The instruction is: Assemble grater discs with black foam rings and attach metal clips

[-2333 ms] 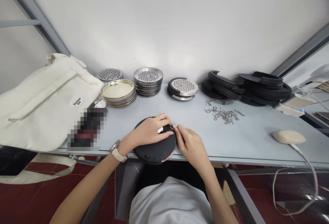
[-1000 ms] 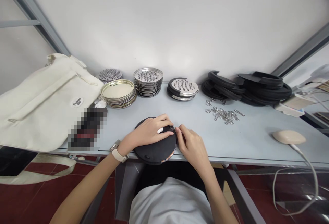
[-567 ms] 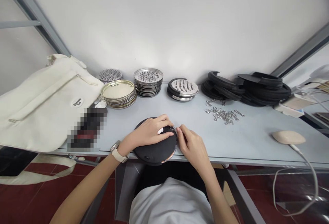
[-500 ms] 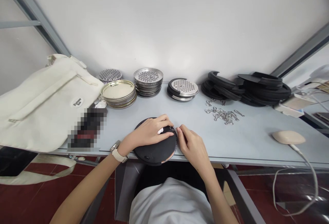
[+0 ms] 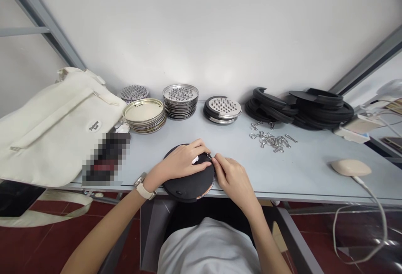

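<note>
A black round cover [image 5: 188, 185] lies flat at the front edge of the table, its near side slightly over the edge. A shiny metal rim with an orange-brown strip shows at its right side. My left hand [image 5: 184, 160] lies across the cover and holds it down, thumb and forefinger apart near the right rim. Something small and white [image 5: 195, 160] shows between these fingers. At that rim my right hand [image 5: 231, 174] is closed in a pinch on a small wire clip [image 5: 209, 156], whose looped end sticks out over the cover.
Behind stand stacks of gold tin lids [image 5: 143, 112] and round metal graters [image 5: 180, 94]. Another grater [image 5: 225, 107] has a black crescent-shaped edge. Black plastic parts [image 5: 322, 108] are piled right, behind loose wire clips [image 5: 274, 140]. A cream bag [image 5: 63, 127] lies left, a corded cream device [image 5: 351, 167] right.
My right hand has shifted slightly left and turned a little at the rim, with the wire clip between its fingers. My left hand and the black cover stay in place.
</note>
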Action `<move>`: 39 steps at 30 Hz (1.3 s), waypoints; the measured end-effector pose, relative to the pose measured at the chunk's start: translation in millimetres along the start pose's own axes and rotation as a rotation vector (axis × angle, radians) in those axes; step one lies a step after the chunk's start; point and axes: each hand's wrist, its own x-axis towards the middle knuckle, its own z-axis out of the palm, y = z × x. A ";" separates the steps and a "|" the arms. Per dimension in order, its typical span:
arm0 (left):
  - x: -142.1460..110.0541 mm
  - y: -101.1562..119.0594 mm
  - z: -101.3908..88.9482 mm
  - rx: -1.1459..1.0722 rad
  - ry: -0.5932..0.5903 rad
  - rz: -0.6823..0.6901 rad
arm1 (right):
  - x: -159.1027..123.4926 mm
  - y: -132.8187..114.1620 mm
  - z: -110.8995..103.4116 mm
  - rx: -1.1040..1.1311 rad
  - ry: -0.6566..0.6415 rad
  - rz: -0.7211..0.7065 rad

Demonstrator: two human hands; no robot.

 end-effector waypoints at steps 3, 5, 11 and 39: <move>0.0 -0.4 0.0 0.005 -0.004 0.008 | -0.3 0.4 0.0 -0.001 0.002 0.005; -0.3 -0.5 -0.3 0.007 -0.005 0.016 | -0.6 0.4 0.2 0.004 0.004 0.005; -0.4 0.9 -2.1 0.005 -0.018 0.025 | -1.8 -0.8 -0.2 0.010 0.010 0.002; 0.7 1.5 -1.9 0.019 -0.034 0.028 | -2.6 0.1 2.2 -0.021 0.063 0.008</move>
